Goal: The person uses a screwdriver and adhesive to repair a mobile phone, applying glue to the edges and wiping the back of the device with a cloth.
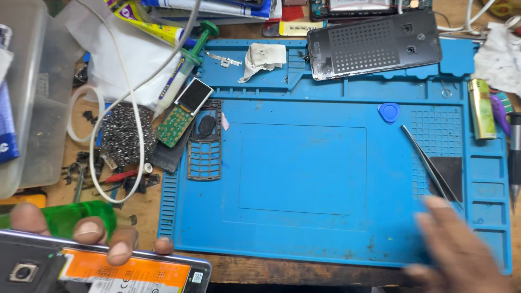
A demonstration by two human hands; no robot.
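Clear plastic box [24, 97] at far left of the wooden worktop [146, 209]; contents hard to make out through the wall, only a blue shape low on its left side. Blue repair mat [304, 173] fills the middle; its small moulded trays along the right edge look bare, and the top tray row carries a crumpled white wipe [264, 58] and a small metal bracket [223, 59]. A dark phone back panel [374, 46] with a dotted square lies across the mat's top right corner. Yellow tube [149, 24] with coloured print at top left, a green-plunger syringe [184, 68] slanting below it. Green circuit board with small screen [183, 113] on the mat's left edge, grey keypad frame [206, 144] just beside it, steel wool wad [122, 133] to the left. Blue pick [389, 112] and tweezers [431, 165] on the mat's right part; yellow-green lighter [482, 108] near the right edge. Left hand [92, 230] at lower left, fingers curled over the top edge of an opened phone [103, 268], clamped on it; the phone shows an orange-labelled battery with a white strip below, and a camera lens at its left end. Translucent green object [70, 217] behind the fingers. Right hand [461, 249] blurred at lower right over the mat, fingers spread, holding nothing, its fingertips near the tweezers' handle end; touching or not, cannot tell.
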